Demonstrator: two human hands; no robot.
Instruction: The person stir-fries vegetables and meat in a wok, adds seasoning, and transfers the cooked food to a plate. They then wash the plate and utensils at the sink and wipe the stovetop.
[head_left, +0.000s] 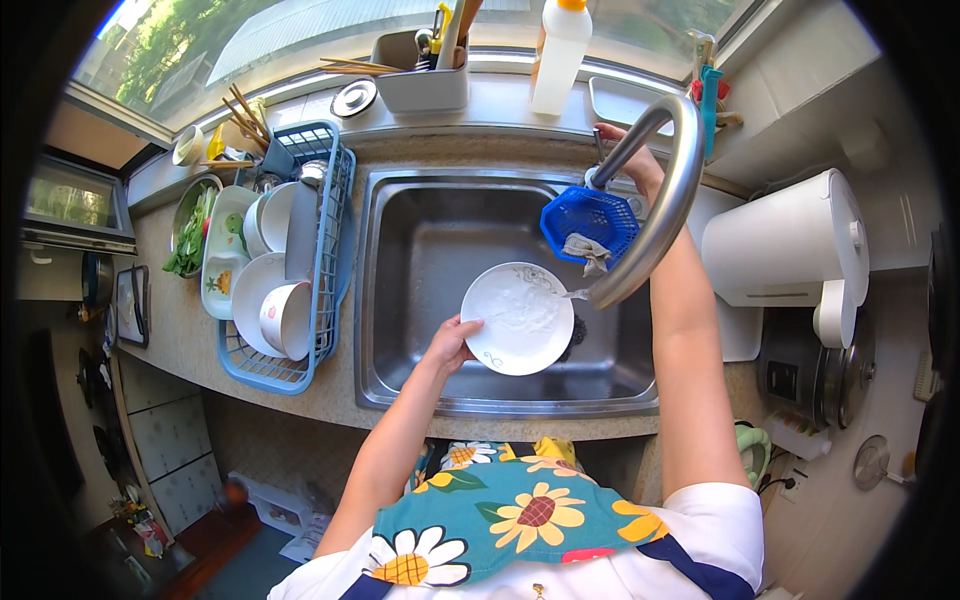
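Note:
A white plate with a grey floral pattern (517, 319) is held at its left edge by my left hand (451, 345) over the stainless steel sink (435, 217). Water from the curved metal faucet (686, 165) runs onto the plate. Behind the faucet, my right hand (634, 157) reaches to the lever at its base, partly hidden by the spout; whether its fingers close on the lever is hard to tell. A blue plastic strainer basket (574, 217) hangs at the sink's back right corner, with a grey cloth (589, 251) over its edge. A dark scouring pad seems to lie beneath the plate.
Left of the sink stands a blue dish rack (330, 300) with bowls and a cleaver, beside a bowl of leafy greens (196, 225). On the sill are a grey utensil holder (424, 90) and a bottle (559, 60). A white lidded container (772, 240) stands at right.

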